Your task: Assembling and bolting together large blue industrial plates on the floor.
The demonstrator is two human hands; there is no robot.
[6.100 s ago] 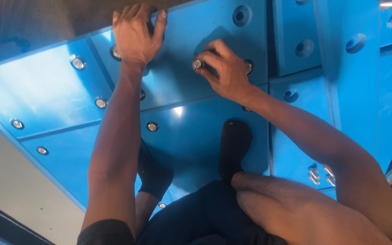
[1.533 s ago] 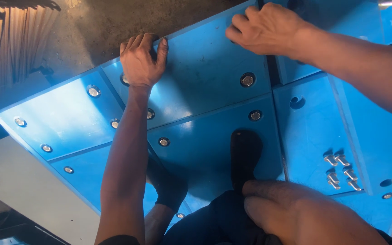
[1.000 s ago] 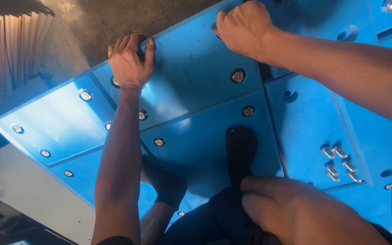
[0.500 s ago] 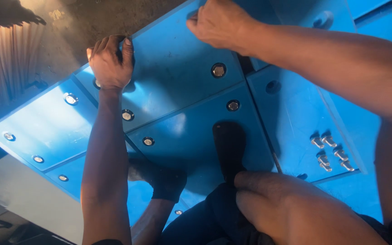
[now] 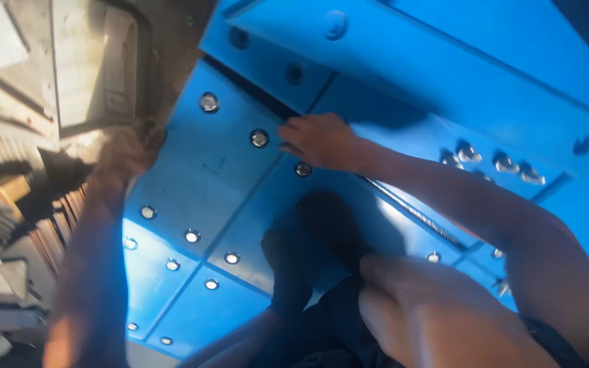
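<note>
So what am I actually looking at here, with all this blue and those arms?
This is one picture from a camera worn on a person's head, looking down at their own bare arms and knees. They crouch on big blue metal panels joined by rows of shiny round bolt heads. The right hand rests flat on a panel beside a bolt and holds nothing. The left hand is blurred at the panels' left edge; whether it grips anything cannot be told. A few loose silver bolts lie further right. Dark shoes stand on the panels.

Single head-worn view, looking steeply down, close over blue bolted panels [image 5: 199,184], arms and knees.
</note>
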